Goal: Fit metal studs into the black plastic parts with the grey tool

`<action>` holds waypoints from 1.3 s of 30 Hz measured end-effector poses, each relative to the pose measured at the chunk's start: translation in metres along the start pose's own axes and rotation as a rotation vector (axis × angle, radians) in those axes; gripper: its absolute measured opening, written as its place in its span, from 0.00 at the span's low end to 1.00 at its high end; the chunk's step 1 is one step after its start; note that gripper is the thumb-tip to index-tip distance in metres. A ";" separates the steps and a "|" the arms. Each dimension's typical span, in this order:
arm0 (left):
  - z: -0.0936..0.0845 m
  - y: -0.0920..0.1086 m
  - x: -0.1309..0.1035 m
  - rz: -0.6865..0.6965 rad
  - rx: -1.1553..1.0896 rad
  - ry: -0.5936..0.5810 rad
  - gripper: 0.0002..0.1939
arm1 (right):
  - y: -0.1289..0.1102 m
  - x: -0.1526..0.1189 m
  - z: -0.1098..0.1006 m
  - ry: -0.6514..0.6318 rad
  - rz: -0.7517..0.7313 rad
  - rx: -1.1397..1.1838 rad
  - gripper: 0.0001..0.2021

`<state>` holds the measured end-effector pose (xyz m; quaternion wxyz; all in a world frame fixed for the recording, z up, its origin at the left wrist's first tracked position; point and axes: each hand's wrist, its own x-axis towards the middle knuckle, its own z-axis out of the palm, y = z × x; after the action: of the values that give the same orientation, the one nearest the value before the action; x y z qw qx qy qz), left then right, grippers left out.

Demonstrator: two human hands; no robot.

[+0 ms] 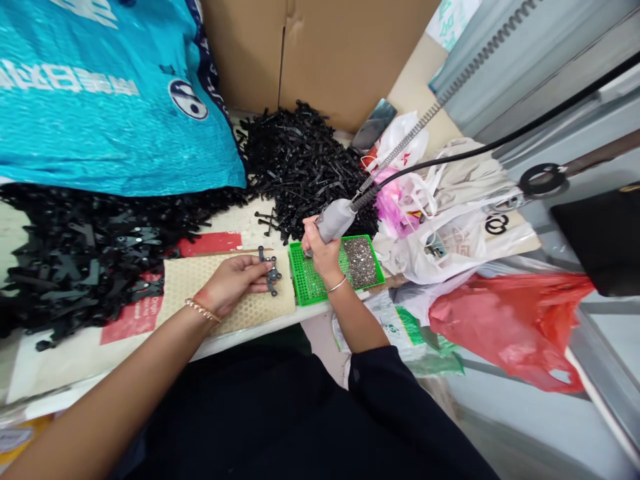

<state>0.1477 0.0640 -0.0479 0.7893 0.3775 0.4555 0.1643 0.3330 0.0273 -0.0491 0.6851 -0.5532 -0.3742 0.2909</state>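
Between the thumb and fingers of my left hand (235,283) is a small dark plastic bracket (271,272) with several rounded arms, held over a cream honeycomb-patterned mat (187,283). My right hand (323,250) is wrapped round a grey electric screwdriver (336,220), which hangs from a coiled spring and a black cable. The screwdriver's tip is hidden behind the hand. Under it sits a green perforated tray (295,267), with small metal screws (361,260) heaped at its right end and others sitting in the holes at its left.
Black plastic parts lie piled at the left (75,260) and at the back (305,160). A blue sack (125,120) rests above the left pile, before a cardboard box (325,53). A phone (374,125), plastic bags and a red bag (510,327) crowd the right.
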 end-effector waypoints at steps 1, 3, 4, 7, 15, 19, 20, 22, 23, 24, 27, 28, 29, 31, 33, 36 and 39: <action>0.000 0.000 0.000 0.005 -0.004 0.002 0.12 | -0.002 0.000 0.000 0.011 0.004 0.013 0.17; 0.000 -0.001 0.001 0.012 -0.016 0.008 0.12 | -0.012 0.001 0.001 0.037 0.004 0.061 0.18; 0.001 -0.001 0.000 0.016 -0.023 0.009 0.11 | -0.019 0.001 0.001 0.057 -0.005 0.091 0.18; 0.004 0.000 0.000 0.017 -0.031 0.009 0.09 | -0.044 -0.002 0.006 0.108 -0.065 0.187 0.19; 0.005 0.000 0.000 0.032 -0.077 0.018 0.11 | -0.064 -0.028 0.036 -0.048 0.031 0.323 0.19; 0.005 -0.002 0.001 0.043 -0.070 0.010 0.11 | -0.057 -0.030 0.044 -0.031 0.088 0.306 0.21; 0.005 -0.002 0.002 0.045 -0.067 0.009 0.11 | -0.056 -0.030 0.044 -0.026 0.103 0.303 0.22; 0.004 -0.002 0.002 0.046 -0.063 0.004 0.10 | -0.055 -0.031 0.045 -0.021 0.124 0.297 0.23; 0.004 -0.002 0.002 0.047 -0.062 0.003 0.10 | -0.055 -0.032 0.046 -0.018 0.128 0.292 0.23; 0.004 -0.002 0.001 0.049 -0.062 0.002 0.10 | -0.054 -0.033 0.046 -0.017 0.129 0.283 0.23; 0.004 -0.002 0.001 0.055 -0.071 0.000 0.10 | -0.053 -0.035 0.046 -0.024 0.129 0.240 0.23; 0.004 -0.003 0.002 0.058 -0.074 -0.001 0.09 | -0.052 -0.035 0.046 -0.025 0.127 0.229 0.23; 0.004 -0.003 0.002 0.060 -0.076 -0.003 0.09 | -0.052 -0.035 0.046 -0.026 0.125 0.219 0.23; 0.003 -0.003 0.002 0.064 -0.076 -0.008 0.10 | -0.051 -0.034 0.046 -0.026 0.122 0.207 0.23; 0.004 -0.003 0.002 0.066 -0.072 -0.008 0.11 | -0.050 -0.034 0.046 -0.024 0.123 0.204 0.23; 0.004 -0.001 0.001 0.062 -0.070 0.005 0.12 | -0.050 -0.034 0.046 -0.032 0.117 0.225 0.23; 0.005 0.000 -0.001 0.055 -0.071 0.010 0.12 | -0.050 -0.035 0.046 -0.042 0.111 0.249 0.23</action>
<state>0.1516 0.0609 -0.0459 0.7951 0.3609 0.4426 0.2039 0.2745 0.0134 -0.0021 0.7234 -0.4776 -0.3181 0.3840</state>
